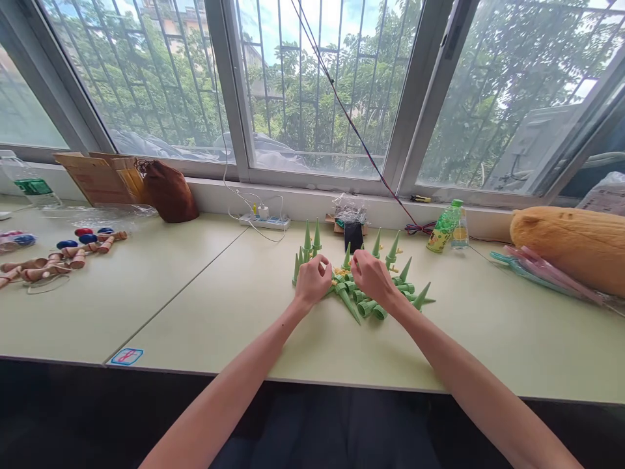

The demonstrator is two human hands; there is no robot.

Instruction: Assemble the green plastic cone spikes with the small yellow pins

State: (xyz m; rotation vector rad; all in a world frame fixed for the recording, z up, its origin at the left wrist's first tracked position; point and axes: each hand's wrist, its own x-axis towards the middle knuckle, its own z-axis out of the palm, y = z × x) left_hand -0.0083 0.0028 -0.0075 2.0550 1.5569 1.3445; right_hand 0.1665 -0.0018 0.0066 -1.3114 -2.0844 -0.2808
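The fingers of the left hand (314, 281) curl toward the thumb; those of the right hand (374, 279) bend downward. Whether either set is clamped on a piece, I cannot tell. Around and beneath them on the desk (205, 326) are the green cones (349, 305): some stand upright beside the left hand and behind the right, others lie between and below the hands, with small yellow pieces (340, 270) among them. Behind the hands sits a black box (353, 237). Farther right, a green-capped bottle (443, 228) has a yellow-green label, its lettering too small to read. At far left, another bottle (33, 185) wears a green label, also unreadable. A blue-outlined sticker (127, 356) near the front edge bears a red mark I cannot decipher.
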